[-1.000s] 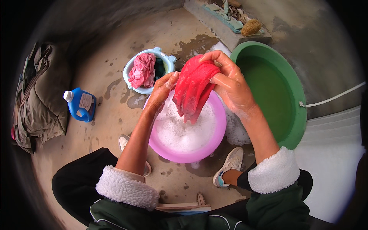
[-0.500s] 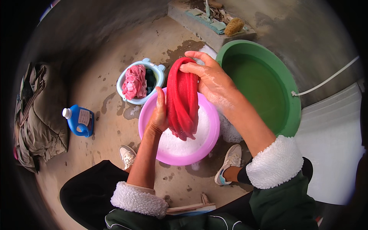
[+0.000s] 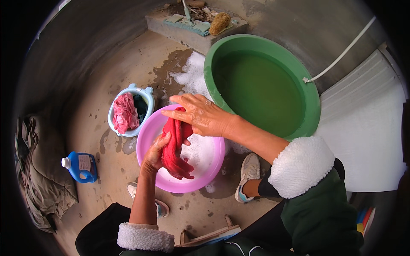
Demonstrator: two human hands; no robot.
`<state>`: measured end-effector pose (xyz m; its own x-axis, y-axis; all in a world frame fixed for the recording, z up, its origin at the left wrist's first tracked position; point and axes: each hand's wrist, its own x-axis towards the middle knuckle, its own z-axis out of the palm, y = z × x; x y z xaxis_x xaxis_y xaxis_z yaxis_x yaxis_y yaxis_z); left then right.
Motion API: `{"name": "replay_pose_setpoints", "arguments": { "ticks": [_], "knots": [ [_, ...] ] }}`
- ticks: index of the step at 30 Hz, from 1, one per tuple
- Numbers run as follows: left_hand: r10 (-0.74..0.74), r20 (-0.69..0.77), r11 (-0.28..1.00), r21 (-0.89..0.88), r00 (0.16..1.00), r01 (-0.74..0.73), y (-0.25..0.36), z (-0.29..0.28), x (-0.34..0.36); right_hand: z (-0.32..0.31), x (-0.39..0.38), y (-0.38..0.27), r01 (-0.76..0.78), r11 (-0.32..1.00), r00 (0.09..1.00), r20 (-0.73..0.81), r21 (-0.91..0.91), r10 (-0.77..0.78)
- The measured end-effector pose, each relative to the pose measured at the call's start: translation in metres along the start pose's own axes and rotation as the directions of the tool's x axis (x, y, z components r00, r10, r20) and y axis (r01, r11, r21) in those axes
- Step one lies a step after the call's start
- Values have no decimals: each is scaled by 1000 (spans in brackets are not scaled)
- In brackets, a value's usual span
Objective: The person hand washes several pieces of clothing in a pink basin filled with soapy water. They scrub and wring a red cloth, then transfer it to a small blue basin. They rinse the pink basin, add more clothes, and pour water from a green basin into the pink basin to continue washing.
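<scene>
My left hand (image 3: 156, 151) is closed round a wet red cloth (image 3: 174, 151), which hangs low over a pink basin (image 3: 149, 128) of white suds. My right hand (image 3: 200, 114) is on the upper part of that cloth, its forefingers stretched across the top and its other fingers partly hidden. Behind the pink basin, to the left, a small light blue basin (image 3: 149, 102) holds crumpled pink (image 3: 124, 112) and dark green cloths (image 3: 139, 106).
A green tub (image 3: 314, 98) of water with a white hose (image 3: 341, 56) is right. A blue jug (image 3: 81, 164) and heaped fabric (image 3: 45, 183) are left. A concrete ledge (image 3: 179, 32) with debris is behind. My shoes (image 3: 247, 177) flank the pink basin; a white panel (image 3: 363, 128) stands right.
Both hands and the red cloth have lowered toward the pink basin. My right hand has turned flatter across the cloth's top. The whole view has shifted, showing more of the green tub.
</scene>
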<state>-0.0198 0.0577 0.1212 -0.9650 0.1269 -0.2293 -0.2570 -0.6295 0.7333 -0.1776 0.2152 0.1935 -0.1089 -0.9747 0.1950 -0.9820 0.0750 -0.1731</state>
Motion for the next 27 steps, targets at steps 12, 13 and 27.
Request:
{"name": "replay_pose_setpoints", "arguments": {
  "ticks": [12, 13, 27],
  "knots": [
    [-103, 102, 994, -14, 989, 105, -1, 7, -5, 37, -27, -6, 73, 986, 995, -81, 149, -61],
    [-125, 92, 991, 49, 988, 121, -1, 8, -6, 41, -27, -7, 64, 990, 989, -138, 128, -46],
    [-213, -343, 504, 764, 915, 404, 4, 55, 1, 54, -51, -30, -217, 973, 976, 8, 82, 217]
  ]
}}
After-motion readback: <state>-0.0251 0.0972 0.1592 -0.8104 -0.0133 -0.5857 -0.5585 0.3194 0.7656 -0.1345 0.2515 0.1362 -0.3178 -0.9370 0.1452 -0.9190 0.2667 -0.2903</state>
